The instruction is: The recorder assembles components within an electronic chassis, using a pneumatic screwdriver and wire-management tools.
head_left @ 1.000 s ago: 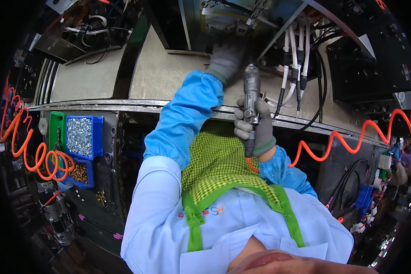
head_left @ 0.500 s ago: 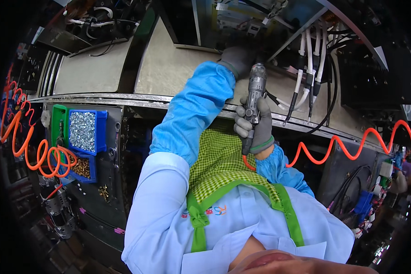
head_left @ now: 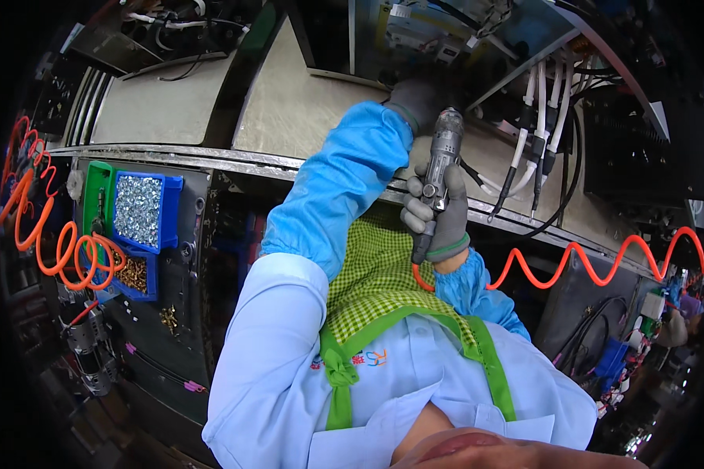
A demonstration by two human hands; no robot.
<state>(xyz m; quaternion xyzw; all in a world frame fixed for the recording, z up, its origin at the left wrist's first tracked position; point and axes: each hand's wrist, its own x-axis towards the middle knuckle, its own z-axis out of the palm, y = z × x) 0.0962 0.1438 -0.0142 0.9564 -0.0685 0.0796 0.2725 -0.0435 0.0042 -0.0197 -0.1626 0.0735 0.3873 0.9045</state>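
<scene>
My right hand (head_left: 447,205), in a grey glove, is closed around the grip of a silver pneumatic screwdriver (head_left: 447,141). The tool points up and away from me, its front end at the opening of a dark metal cabinet (head_left: 357,80). An orange air hose joins its lower end. My left hand (head_left: 416,102), also grey-gloved, reaches into that opening just left of the tool's front end. Its fingers disappear in the shadow, so what they touch is hidden. Blue sleeve covers are on both forearms.
White and black cables (head_left: 536,141) hang down right of the cabinet. An orange coiled hose (head_left: 602,258) stretches off to the right. At left are a blue bin of silver nuts or similar hardware (head_left: 138,207), a bin of brass fasteners (head_left: 137,273) and another orange coil (head_left: 72,254).
The screwdriver's front end has come slightly back from the cabinet's shadow and shows more fully. Both hands keep nearly the same posture; the whole view has shifted a little.
</scene>
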